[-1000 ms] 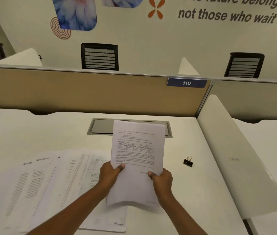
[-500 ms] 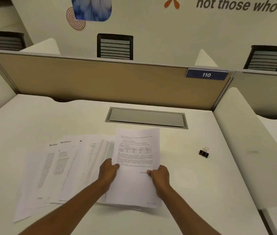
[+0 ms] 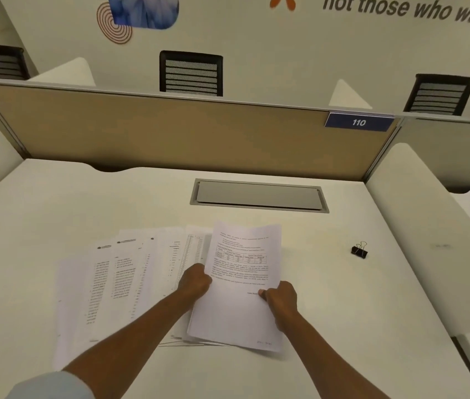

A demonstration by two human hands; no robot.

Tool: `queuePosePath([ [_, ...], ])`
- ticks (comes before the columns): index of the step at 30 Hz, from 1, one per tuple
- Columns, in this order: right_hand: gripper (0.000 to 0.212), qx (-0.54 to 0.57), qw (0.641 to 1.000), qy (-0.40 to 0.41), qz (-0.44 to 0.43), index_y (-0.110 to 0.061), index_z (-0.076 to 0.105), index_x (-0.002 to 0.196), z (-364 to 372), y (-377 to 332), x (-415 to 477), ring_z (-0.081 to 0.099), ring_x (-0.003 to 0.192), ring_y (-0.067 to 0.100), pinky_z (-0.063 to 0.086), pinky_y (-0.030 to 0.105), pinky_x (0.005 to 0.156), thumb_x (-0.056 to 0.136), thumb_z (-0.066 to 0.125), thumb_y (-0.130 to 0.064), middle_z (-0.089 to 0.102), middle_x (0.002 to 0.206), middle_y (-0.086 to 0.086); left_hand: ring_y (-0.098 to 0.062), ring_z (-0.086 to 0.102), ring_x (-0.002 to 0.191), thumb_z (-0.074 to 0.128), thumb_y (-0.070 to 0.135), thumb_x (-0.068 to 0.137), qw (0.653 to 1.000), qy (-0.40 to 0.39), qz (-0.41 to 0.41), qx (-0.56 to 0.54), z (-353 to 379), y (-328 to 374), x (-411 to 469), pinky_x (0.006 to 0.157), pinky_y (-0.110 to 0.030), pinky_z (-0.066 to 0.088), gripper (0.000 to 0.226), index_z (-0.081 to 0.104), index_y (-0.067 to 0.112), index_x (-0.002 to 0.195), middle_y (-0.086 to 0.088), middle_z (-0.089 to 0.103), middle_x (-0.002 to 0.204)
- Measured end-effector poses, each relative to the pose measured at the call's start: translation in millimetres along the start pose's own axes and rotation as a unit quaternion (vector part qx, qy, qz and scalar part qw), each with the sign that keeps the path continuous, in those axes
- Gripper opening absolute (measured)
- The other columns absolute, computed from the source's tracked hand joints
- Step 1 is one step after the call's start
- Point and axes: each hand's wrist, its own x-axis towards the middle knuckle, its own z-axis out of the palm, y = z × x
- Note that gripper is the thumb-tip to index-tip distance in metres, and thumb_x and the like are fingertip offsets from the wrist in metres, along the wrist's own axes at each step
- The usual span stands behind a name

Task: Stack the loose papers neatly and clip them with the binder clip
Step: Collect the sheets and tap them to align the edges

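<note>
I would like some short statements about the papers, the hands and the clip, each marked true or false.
1. Both hands hold one sheet: left hand at its left edge, right hand at its right edge. True.
2. The binder clip is clamped on the papers. False: it lies alone on the desk, to the right of them.
3. The loose papers are fanned out left of the held sheet. True.
4. The number sign on the partition reads 210. False: it reads 110.
</note>
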Motion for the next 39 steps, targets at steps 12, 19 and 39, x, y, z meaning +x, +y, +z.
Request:
queuePosePath([
  [12, 0.027, -0.248, 0.958, 0.117, -0.090, 0.001, 0.060, 0.094, 25, 5, 6, 0.055, 0.097, 0.031, 0.050, 0.034, 0.082, 0.076, 0.071, -0.016, 0.057, 0.104, 0.017, -0.028, 0.045, 0.115, 0.046, 0.023, 0.093, 0.974, 0.063, 0.002, 0.216, 12, -12, 14, 0.090, -0.034, 0.047, 0.029, 0.052, 0.014, 0.120, -0.012, 0.050, 0.124],
  [19, 0.028, -0.173, 0.976, 0.101, -0.082, -0.004, 0.056, 0.100, 28, 2, 11, 0.063, 0.088, 0.031, 0.055, 0.039, 0.078, 0.075, 0.067, -0.010, 0.063, 0.102, 0.014, -0.024, 0.050, 0.105, 0.049, 0.021, 0.092, 0.992, 0.074, -0.033, 0.099, 6, -18, 21, 0.088, -0.035, 0.049, 0.026, 0.053, 0.018, 0.117, -0.005, 0.058, 0.116],
  [39, 0.031, -0.109, 0.988, 0.087, -0.069, -0.005, 0.058, 0.103, 40, -18, 10, 0.058, 0.089, 0.029, 0.053, 0.037, 0.076, 0.077, 0.047, 0.007, 0.055, 0.106, 0.013, -0.019, 0.041, 0.095, 0.049, 0.018, 0.092, 0.987, 0.117, -0.056, 0.098, -2, -19, 18, 0.085, -0.032, 0.046, 0.026, 0.049, 0.019, 0.118, -0.008, 0.048, 0.115],
])
